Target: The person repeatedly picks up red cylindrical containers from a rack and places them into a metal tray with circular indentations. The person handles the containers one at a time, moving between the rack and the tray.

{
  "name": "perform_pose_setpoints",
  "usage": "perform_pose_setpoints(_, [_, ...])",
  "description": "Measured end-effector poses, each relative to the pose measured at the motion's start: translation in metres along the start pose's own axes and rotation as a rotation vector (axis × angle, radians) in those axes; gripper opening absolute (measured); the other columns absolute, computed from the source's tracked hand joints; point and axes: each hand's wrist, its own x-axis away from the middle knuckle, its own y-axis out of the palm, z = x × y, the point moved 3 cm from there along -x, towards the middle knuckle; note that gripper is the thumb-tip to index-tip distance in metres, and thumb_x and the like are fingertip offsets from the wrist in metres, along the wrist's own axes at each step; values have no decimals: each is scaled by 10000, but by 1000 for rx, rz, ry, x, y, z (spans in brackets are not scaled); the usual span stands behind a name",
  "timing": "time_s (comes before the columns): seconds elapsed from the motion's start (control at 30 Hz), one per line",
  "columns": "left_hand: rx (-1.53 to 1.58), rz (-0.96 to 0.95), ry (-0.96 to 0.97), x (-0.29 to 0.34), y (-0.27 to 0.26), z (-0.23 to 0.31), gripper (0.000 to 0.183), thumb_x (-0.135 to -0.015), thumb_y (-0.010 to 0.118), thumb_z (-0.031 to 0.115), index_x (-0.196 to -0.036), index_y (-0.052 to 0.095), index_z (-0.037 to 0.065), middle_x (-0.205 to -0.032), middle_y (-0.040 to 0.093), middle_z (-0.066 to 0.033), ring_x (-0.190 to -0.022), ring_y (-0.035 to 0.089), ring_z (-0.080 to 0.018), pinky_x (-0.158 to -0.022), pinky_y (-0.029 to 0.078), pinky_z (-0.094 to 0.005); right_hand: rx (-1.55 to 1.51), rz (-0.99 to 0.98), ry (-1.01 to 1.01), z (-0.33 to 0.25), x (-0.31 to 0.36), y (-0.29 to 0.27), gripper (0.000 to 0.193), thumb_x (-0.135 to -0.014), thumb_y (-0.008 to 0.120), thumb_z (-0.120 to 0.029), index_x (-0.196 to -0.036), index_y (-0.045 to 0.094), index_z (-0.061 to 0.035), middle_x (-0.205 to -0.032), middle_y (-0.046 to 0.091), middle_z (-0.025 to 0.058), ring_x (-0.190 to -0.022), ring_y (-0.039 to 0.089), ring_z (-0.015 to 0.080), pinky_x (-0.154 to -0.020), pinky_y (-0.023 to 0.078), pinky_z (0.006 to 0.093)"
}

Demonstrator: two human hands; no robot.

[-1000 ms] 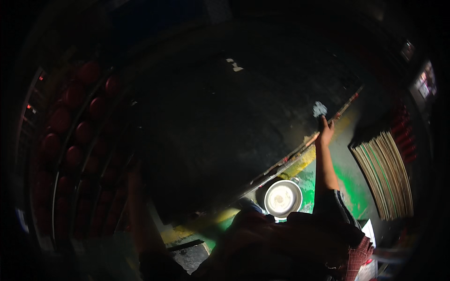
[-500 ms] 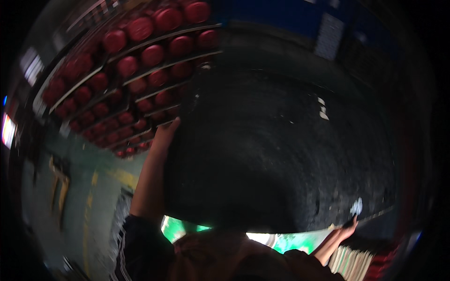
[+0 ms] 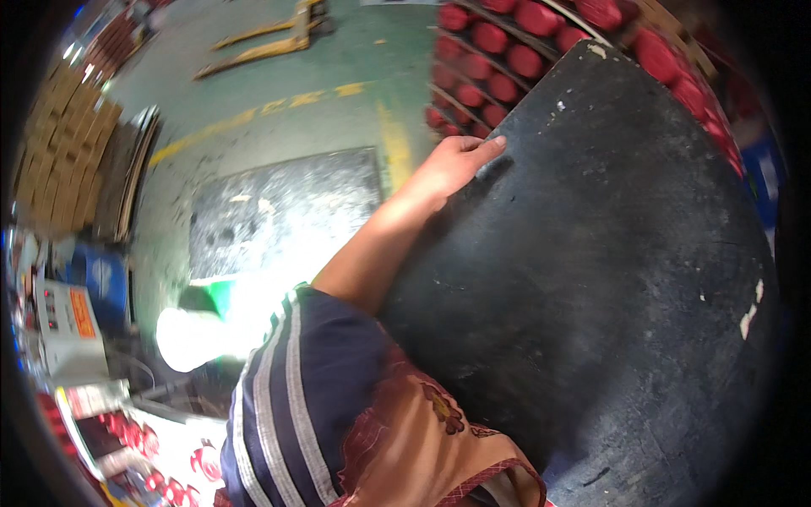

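Observation:
A large black board (image 3: pixel 608 253), scuffed and flecked with white, fills the right half of the view, tilted, with one corner pointing up. My left hand (image 3: pixel 460 165) grips its upper left edge. The thumb lies on the near face along the rim, and the curled fingers are partly hidden behind the edge. My left forearm crosses the board's lower left side. My right hand does not show.
Racked red round-ended cylinders (image 3: pixel 490 72) stand behind the board. A second dark board or mat (image 3: pixel 287 190) lies on the green floor. Beyond it is a yellow pallet jack (image 3: pixel 283 44). Stacked cardboard (image 3: pixel 63 152) and a white control box (image 3: pixel 68 321) stand at the left.
My view has swung left, bringing the floor, cardboard and control box in. The board now sits tilted further right. My left hand keeps its edge; my right hand has left the view.

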Motion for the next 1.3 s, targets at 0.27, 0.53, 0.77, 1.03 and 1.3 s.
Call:
perform_pose_setpoints(0.27, [192,425,83,173,-194,11,480,-962,656,358,-1166,658,-77,-1043,709,-115,-929,654,-167,-829,505,-281,-64,-497,15,-68,60,99,655,-800,580,11,-1438,479,-93,-1370,515,154,-1209,533,332,-1026,458,441])
perform_pose_setpoints(0.53, [398,896,-88,273,-377,-63,621,-903,713,395,-1229,604,-122,-1152,669,-208,-1073,620,-261,-956,464,-347,-188,-999,14,-150,202,353,712,-754,576,57,-1438,473,-111,-1324,540,145,-1172,555,326,-993,490,433])
perform_pose_setpoints(0.77, [359,1318,-304,418,-446,-144,753,-860,756,363,-1380,482,-107,-1345,576,-230,-1222,566,-303,-1044,430,-387,-312,-1444,123,-192,379,515,765,-715,572,98,-1438,467,-127,-1283,563,137,-1140,574,321,-964,519,426])
perform_pose_setpoints(1.03, [424,1447,-753,574,-506,-273,804,-841,771,377,-1435,438,-51,-1375,555,-207,-1187,568,-345,-1012,438,-456,-318,-1732,406,-123,688,588,930,-635,543,174,-1487,421,-178,-1232,573,110,-1071,606,290,-906,567,401])
perform_pose_setpoints(1.3, [695,1606,-793,674,-568,-277,827,-769,827,429,-1281,543,-156,-1338,564,-265,-1242,546,-367,-1010,442,-514,-253,-1830,614,-71,918,599,971,-613,449,218,-1515,394,-135,-1283,571,80,-999,613,209,-773,559,300])
